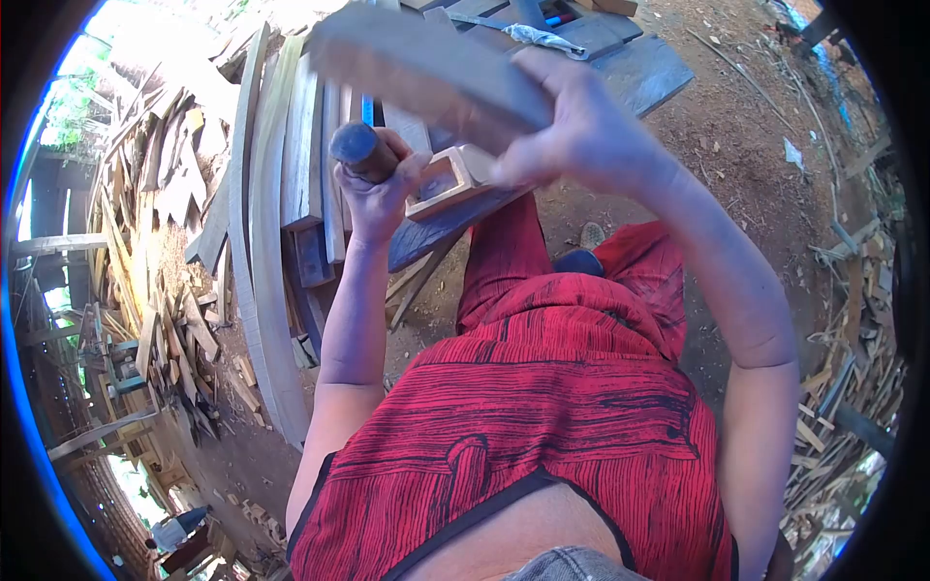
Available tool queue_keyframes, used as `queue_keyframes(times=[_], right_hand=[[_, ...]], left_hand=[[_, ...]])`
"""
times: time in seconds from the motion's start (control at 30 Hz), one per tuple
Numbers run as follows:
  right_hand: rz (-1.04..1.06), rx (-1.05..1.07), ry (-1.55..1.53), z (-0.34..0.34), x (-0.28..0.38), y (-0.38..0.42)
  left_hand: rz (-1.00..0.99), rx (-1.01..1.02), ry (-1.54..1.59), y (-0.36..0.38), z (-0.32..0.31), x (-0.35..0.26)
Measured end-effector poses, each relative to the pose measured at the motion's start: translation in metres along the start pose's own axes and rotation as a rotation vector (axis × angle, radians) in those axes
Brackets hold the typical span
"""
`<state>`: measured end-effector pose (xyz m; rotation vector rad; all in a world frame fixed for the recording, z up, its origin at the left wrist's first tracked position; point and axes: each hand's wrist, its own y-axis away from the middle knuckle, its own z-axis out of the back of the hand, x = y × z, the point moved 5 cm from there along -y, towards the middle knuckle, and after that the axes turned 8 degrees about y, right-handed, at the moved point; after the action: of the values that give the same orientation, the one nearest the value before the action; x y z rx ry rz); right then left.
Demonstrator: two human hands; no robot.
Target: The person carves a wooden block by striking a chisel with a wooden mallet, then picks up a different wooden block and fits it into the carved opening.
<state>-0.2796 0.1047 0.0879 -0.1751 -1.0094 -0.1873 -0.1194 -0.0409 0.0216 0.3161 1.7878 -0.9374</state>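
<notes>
My right hand grips one end of a thick wooden block, raised over the bench and blurred by motion. Lower and to the left, my left hand is wrapped round a dark cylindrical handle with a rounded end facing up; its other end is hidden. Just right of that hand, a small wooden piece with a rectangular hollow rests near the edge of the bench, below the raised block.
Long boards lean along the bench's left side. A crumpled cloth lies at its far end. Scrap wood is heaped at the left, with more scrap at the right. Another person is at the lower left.
</notes>
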Motion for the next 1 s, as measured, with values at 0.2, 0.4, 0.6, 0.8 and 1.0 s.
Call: queue_keyframes(times=[0.2,0.4,0.6,0.8,1.0], right_hand=[[-0.245,-0.293,-0.177,-0.021,-0.121,-0.010],[-0.473,-0.233,0.300,-0.071,-0.177,0.010],[-0.472,-0.133,0.540,-0.082,-0.162,0.007],[-0.450,-0.143,0.553,-0.081,-0.161,0.009],[-0.419,-0.179,0.531,-0.082,-0.167,0.009]], left_hand=[[-0.080,-0.052,-0.030,0.006,0.012,-0.003],[-0.080,-0.303,0.135,0.008,0.050,0.002],[-0.085,-0.357,0.154,0.003,0.041,0.008],[-0.131,-0.186,0.204,-0.029,0.007,-0.022],[0.012,-0.062,-0.077,-0.017,-0.007,-0.020]])
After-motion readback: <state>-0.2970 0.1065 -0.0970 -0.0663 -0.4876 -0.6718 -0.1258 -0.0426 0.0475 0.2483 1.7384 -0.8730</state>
